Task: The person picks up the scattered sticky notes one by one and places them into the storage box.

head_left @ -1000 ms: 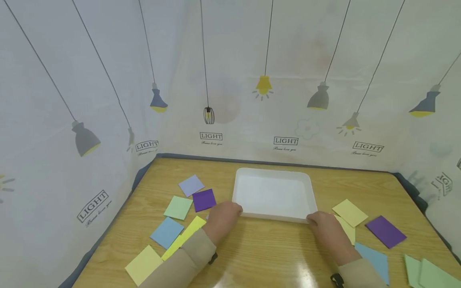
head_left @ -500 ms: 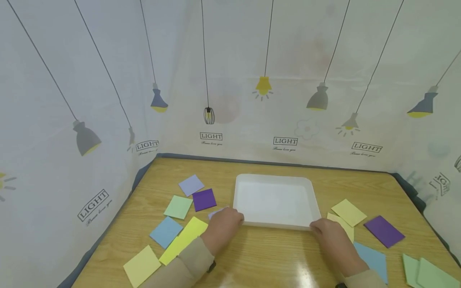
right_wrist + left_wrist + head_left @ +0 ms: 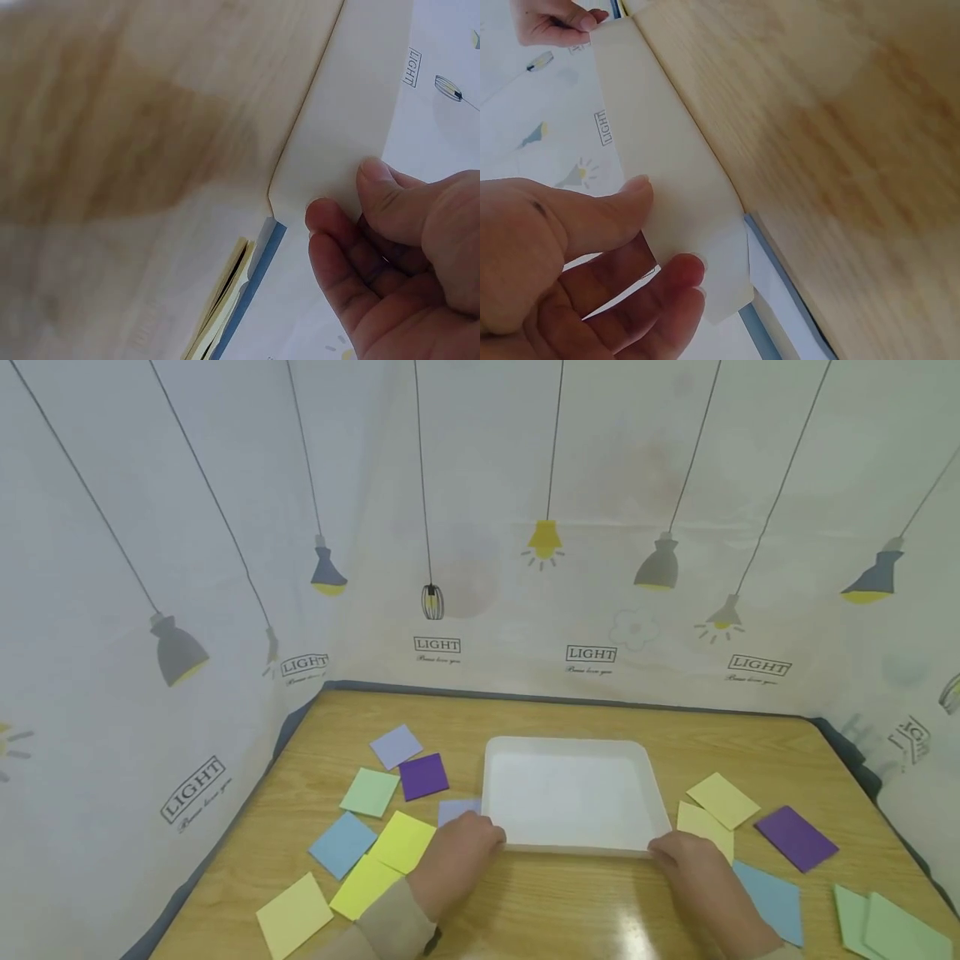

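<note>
A shallow white tray point(image 3: 573, 793) lies on the wooden table in front of me, with nothing inside it. My left hand point(image 3: 459, 864) grips its near left corner; in the left wrist view the thumb point(image 3: 619, 217) is at the rim and the fingers touch the outer wall point(image 3: 679, 172). At the near right corner my right hand point(image 3: 701, 881) pinches the rim the same way, and the right wrist view shows its fingertips point(image 3: 326, 217) against the tray's side point(image 3: 334, 127). Beside the left hand, a lilac paper square point(image 3: 456, 811) is partly covered.
Left of the tray lie several paper squares, among them dark purple point(image 3: 424, 777), green point(image 3: 370, 792), blue point(image 3: 342, 846) and bright yellow point(image 3: 365, 887) ones. On the right are pale yellow point(image 3: 723, 801), purple point(image 3: 797, 838), blue point(image 3: 771, 902) and green point(image 3: 903, 928) squares. A lamp-print curtain point(image 3: 495, 610) stands behind.
Both hands have drawn the tray toward me across the table. The lilac square beside the left hand and a second bright yellow square have come more into view.
</note>
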Tool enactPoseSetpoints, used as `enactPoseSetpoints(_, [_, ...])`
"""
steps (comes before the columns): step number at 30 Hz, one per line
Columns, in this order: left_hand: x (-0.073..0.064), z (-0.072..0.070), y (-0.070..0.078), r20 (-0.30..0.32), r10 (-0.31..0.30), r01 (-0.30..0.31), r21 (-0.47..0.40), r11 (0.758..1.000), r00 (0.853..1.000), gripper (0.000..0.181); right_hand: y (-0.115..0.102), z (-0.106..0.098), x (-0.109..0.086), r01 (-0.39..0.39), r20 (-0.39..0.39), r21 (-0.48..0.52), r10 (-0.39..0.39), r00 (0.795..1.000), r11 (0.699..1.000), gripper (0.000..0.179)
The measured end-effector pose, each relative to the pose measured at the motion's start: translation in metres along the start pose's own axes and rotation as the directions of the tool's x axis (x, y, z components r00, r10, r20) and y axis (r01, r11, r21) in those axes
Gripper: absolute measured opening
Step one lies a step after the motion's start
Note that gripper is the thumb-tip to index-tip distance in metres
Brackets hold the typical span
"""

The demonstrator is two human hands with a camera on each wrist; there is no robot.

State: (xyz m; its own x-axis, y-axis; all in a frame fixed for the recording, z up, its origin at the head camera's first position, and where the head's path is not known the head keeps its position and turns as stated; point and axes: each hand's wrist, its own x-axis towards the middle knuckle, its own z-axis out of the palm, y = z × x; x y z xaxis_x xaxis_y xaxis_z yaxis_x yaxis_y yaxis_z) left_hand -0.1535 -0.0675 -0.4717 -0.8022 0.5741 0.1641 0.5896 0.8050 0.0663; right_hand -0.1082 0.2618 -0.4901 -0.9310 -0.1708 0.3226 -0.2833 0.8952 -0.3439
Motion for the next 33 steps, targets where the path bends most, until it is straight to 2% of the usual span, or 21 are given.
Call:
enactPoseSetpoints(6, [-0.005,-0.001,0.002,-0.003,0.002,-0.002,-0.020,1.000,1.000,0.010,-0.003,-0.003,-0.007,-0.015,0.016,0.011,0.015,1.000,1.000,0.010])
enactPoseSetpoints(11, [-0.006,0.003,0.001,0.005,0.005,-0.005,0.001,1.000,1.000,0.012,-0.005,-0.005,-0.009,-0.026,0.031,-0.001,0.026,0.999,1.000,0.013])
enactPoseSetpoints(18, [-0.011,0.009,0.000,-0.005,0.012,-0.012,0.024,1.000,1.000,0.017,-0.009,-0.008,-0.010,-0.101,0.145,0.012,0.098,0.985,0.995,0.011])
enactPoseSetpoints(22, [-0.012,0.009,0.000,-0.008,0.017,-0.017,0.046,0.999,1.000,0.017,-0.010,-0.010,-0.011,-0.128,0.183,0.026,0.121,0.976,0.991,0.011])
enactPoseSetpoints(27, [-0.012,0.009,0.000,-0.005,0.032,-0.031,0.052,0.998,0.999,0.016,-0.010,-0.011,-0.013,-0.142,0.197,0.027,0.134,0.971,0.989,0.011])
enactPoseSetpoints(33, [-0.010,0.006,0.002,0.008,0.025,-0.025,0.016,1.000,1.000,0.016,-0.011,-0.012,-0.015,-0.137,0.198,0.021,0.131,0.971,0.990,0.012])
